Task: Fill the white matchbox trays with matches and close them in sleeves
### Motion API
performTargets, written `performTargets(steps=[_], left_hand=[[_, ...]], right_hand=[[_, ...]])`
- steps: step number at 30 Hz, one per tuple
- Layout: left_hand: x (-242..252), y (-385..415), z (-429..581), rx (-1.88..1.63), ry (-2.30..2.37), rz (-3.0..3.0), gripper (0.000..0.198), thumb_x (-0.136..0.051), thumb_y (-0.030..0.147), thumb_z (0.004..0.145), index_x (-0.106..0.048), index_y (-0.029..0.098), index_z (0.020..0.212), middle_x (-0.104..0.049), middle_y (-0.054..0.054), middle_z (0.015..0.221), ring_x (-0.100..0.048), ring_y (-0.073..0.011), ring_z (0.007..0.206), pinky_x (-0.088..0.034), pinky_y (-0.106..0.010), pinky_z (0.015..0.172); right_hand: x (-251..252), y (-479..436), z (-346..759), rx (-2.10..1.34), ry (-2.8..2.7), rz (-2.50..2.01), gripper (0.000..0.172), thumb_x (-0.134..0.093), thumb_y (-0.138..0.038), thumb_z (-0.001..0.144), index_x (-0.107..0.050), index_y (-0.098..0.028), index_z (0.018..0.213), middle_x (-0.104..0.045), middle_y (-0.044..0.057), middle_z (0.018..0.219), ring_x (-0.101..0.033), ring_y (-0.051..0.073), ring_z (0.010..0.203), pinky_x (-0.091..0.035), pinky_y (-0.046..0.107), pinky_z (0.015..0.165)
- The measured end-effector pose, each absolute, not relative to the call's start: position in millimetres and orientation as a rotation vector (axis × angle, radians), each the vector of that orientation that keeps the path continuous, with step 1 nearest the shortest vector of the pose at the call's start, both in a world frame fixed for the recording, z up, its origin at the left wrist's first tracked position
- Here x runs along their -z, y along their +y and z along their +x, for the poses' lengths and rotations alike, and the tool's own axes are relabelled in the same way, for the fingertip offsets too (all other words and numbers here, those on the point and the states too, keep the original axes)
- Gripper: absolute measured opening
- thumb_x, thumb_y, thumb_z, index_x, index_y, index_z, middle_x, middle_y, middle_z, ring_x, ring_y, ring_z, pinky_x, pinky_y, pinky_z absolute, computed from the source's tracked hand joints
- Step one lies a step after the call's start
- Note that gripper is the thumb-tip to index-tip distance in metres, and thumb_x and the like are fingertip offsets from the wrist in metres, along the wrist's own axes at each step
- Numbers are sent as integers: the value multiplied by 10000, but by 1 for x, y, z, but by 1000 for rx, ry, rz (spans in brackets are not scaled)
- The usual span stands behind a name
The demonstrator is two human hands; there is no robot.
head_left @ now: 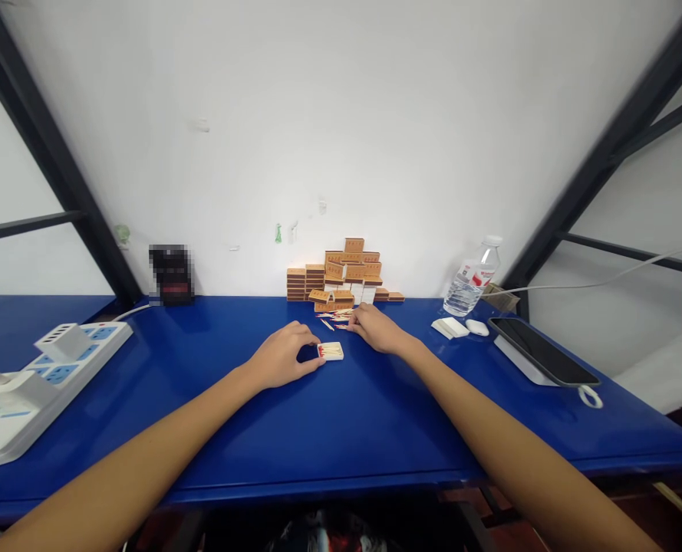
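I've got the tray [334, 358] of matches [333, 349] mid-tabletop [317, 429], btwn front & back edges. L hand [283, 354] grips its L end, thumb & fingers closed on it. R hand [380, 330] is at the loose matches [341, 315] nearer the back edge; can't tell if its fingertips hold one. Matchboxes [353, 271] stacked along the back edge, bottle [470, 280] nr back R corner, phone [541, 351] by R edge.

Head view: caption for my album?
Left hand at a white rectangular matchbox tray, right hand at red-tipped wooden matches.
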State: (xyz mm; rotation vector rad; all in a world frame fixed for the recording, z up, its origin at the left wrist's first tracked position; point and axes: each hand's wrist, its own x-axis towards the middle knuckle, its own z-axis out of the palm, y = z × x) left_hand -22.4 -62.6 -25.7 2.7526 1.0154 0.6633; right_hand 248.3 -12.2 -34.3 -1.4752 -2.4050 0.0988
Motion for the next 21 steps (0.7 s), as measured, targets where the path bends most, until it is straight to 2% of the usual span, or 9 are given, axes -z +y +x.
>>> performTargets(steps=[13, 21], left_hand=[[26, -62, -23, -669, 1022, 2752, 277, -691, 416, 940, -724, 212, 1124, -709, -72, 1053, -625, -245, 1012, -521, -373, 901], [26, -62, -23, -662, 1033, 2752, 276, -689, 419, 941, -719, 210, 1120, -709, -70, 1062, -624, -244, 1012, -521, -372, 887]], right_hand=[[11, -53, 237, -313, -2441, -1226, 152, -509, -213, 1014, -632, -173, 936, -617, 91, 1003, -569, 221, 961, -459, 329, 866], [0, -59, 240, -374, -2460, -1354, 119, -623, -261, 965, -671, -174, 899, -650, 68, 939, -584, 190, 840, -421, 278, 725]])
